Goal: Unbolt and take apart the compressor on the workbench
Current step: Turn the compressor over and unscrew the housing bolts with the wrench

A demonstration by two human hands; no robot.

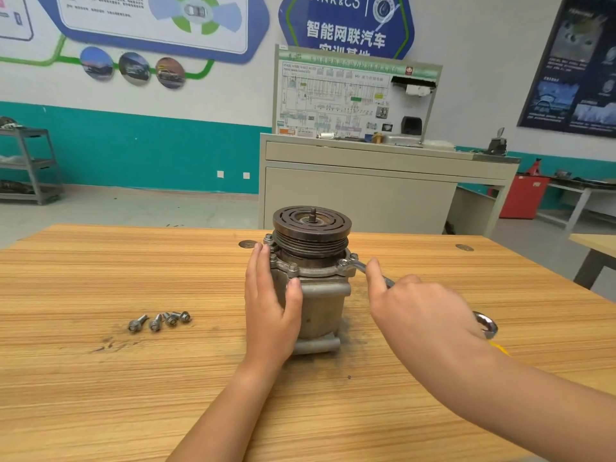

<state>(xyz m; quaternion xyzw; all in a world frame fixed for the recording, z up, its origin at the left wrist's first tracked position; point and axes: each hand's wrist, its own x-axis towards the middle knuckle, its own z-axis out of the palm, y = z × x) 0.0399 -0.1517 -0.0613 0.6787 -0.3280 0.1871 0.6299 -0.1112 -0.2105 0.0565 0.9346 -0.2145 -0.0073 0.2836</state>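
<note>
The grey metal compressor (321, 295) stands upright in the middle of the wooden workbench (100, 378), its dark grooved pulley (312, 228) on top. My left hand (271, 301) wraps around the left side of the housing, thumb across the front. My right hand (416, 305) grips a combination wrench (363, 269). The wrench's head sits on a flange bolt (343, 263) at the compressor's right front. Its ring end (486, 323) sticks out behind my hand. Several removed bolts (159, 321) lie loose on the bench to the left.
A beige cabinet (366, 195) with a wiring-diagram board stands behind the bench. A grey shelf rack (30, 165) is at far left, a red box (525, 198) and another table (593, 248) at right. Something yellow (498, 346) shows under my right wrist.
</note>
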